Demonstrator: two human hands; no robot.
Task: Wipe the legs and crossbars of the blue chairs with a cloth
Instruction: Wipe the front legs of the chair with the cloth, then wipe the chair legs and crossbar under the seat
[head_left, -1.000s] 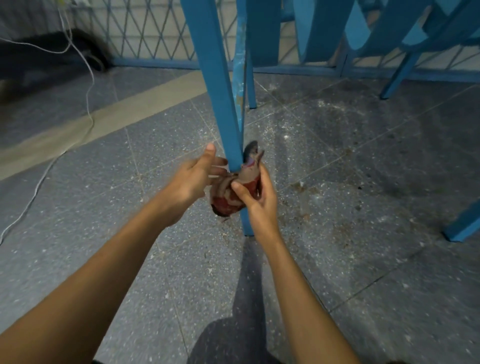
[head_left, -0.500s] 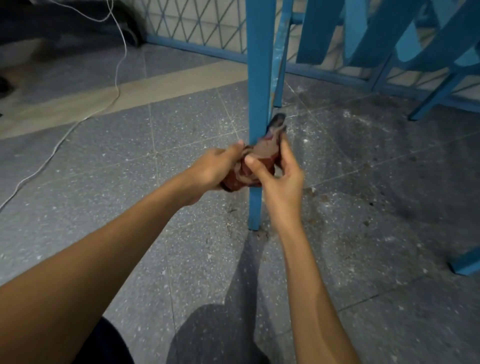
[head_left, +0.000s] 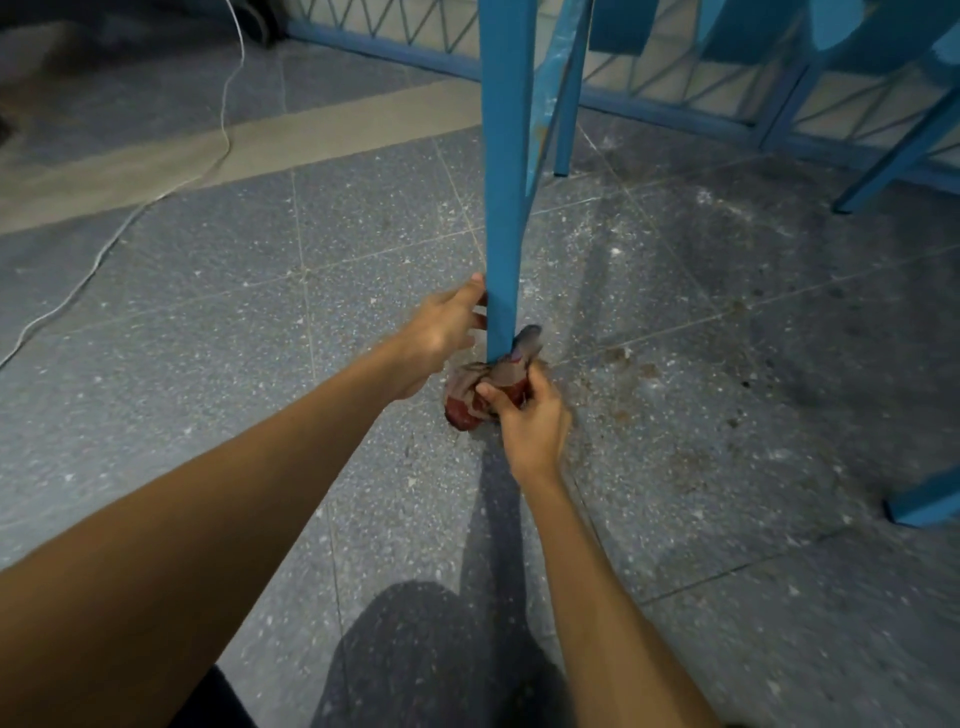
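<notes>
At floor level, the right hand (head_left: 524, 415) pinches the bunched cloth (head_left: 480, 387) against the foot of the near blue chair leg (head_left: 505, 171); half a second ago it sat higher. The left hand (head_left: 441, 332) has released the cloth, fingers curled against the leg. Stroke complete; farther legs (head_left: 566, 104) remain.
</notes>
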